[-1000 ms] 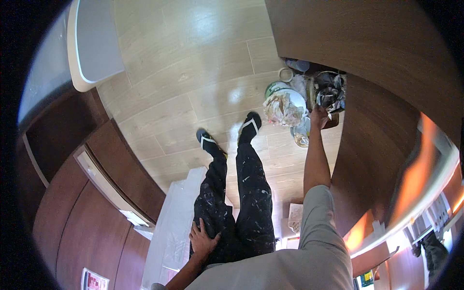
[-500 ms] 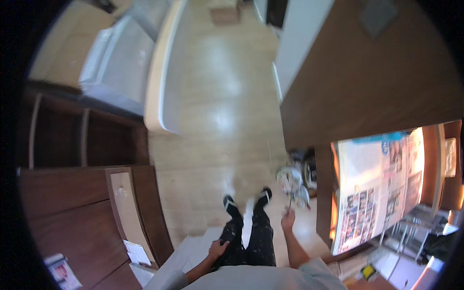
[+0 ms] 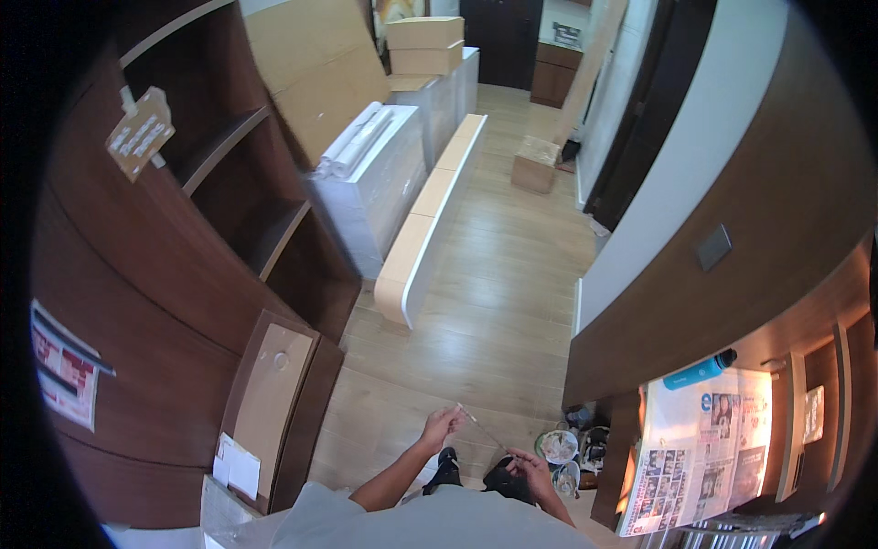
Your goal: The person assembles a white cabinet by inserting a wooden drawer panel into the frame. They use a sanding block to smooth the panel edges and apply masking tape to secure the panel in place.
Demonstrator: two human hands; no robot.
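Both my hands are in front of me, low in the view, with a thin, light-coloured stick-like tool [image 3: 485, 429] slanting between them. My right hand [image 3: 530, 470] is closed around its lower end. At the far end, by the pale tip, the fingers of my left hand [image 3: 441, 430] are pinched together on it. Its exact kind is too small to make out. Just beyond my right hand, on the floor, stand a round tub [image 3: 557, 446] with whitish stuff in it and a smaller container [image 3: 566, 479].
A dark wood cabinet with a newspaper-covered counter [image 3: 704, 448] stands on my right, a blue bottle [image 3: 700, 372] lying on it. Brown shelving [image 3: 242, 146] lines the left. Ahead are a long pale panel [image 3: 430, 215], wrapped white units [image 3: 375, 174] and a cardboard box [image 3: 535, 165].
My view has tipped up towards the far end of the room. My left hand has left my thigh and come to the tool's tip. The right hand has moved inward with the tool.
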